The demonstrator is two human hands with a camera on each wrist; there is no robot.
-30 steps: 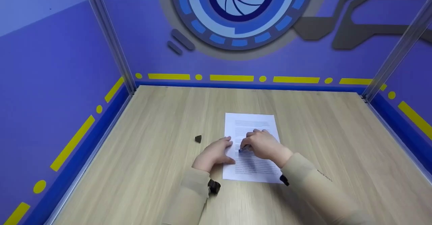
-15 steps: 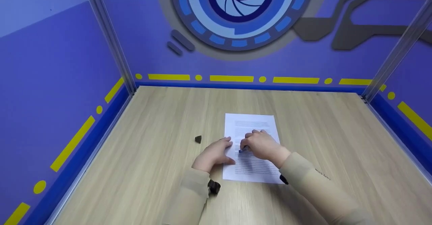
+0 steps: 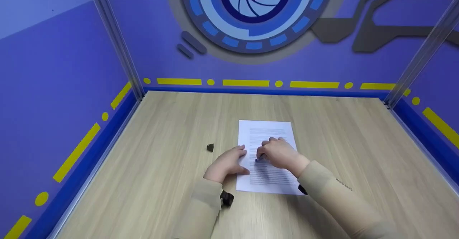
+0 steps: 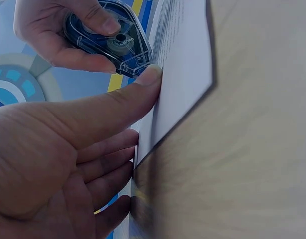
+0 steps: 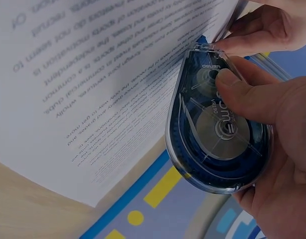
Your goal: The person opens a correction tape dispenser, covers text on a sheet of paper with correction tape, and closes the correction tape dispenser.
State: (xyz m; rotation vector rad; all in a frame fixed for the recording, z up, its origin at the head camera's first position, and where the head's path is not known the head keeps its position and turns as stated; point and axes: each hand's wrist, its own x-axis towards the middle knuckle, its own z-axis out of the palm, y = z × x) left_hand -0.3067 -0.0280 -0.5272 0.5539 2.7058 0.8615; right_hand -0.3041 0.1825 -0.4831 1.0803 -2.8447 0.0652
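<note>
A sheet of printed paper [image 3: 247, 133] lies flat on the wooden table. On its left edge rests my left hand [image 3: 227, 164], thumb and fingers spread apart and fairly straight, holding nothing. My right hand [image 3: 281, 153] pinches a clear and dark blue correction tape [image 5: 208, 149] between thumb and fingers. The tape's narrow tip touches the page among the printed lines, just right of the left hand. In the left wrist view, the correction tape [image 4: 128, 50] appears close beyond my left thumb. Curled right-hand fingers hide part of its casing.
A small dark piece [image 3: 210, 147] sits on the wooden table [image 3: 172, 131], left of the paper. Blue-purple panels with yellow marks [image 3: 246, 83] enclose the back and sides, with metal posts [image 3: 116, 40] at the corners. Each wrist carries a black camera [image 3: 226, 198].
My right hand and the tip of the correction tape have shifted very slightly to the right along the page. The left hand and the paper stay in place.
</note>
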